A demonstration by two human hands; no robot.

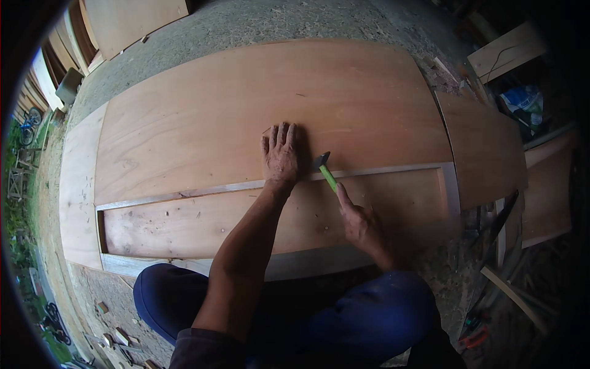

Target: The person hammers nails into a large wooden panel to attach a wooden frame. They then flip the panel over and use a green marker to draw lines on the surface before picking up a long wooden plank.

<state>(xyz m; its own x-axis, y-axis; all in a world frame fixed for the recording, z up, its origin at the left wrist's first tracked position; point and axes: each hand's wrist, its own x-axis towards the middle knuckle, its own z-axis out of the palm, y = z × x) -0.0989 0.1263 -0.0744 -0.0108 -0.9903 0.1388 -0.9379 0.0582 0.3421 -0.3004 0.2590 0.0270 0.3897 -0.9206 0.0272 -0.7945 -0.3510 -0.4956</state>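
My left hand [281, 156] lies flat on a large plywood sheet [203, 123], its fingers stretched out and pointing away from me. A hammer [328, 176] with a green handle and dark metal head is gripped in my right hand [361, 225]. The head is just right of my left hand, over the sheet's near part; whether it touches the wood I cannot tell. Below my forearms is a long wooden frame [239, 186] with a sunken panel [184, 224] inside it. A few nails or slivers lie on the wood, too small to tell which.
A smaller plywood piece [482, 147] lies right of the sheet. Offcuts and strips [515, 295] clutter the lower right, near a red-orange object [474, 338]. Small wood blocks [121, 336] lie lower left on rough ground. Boards [132, 21] stand at the upper left.
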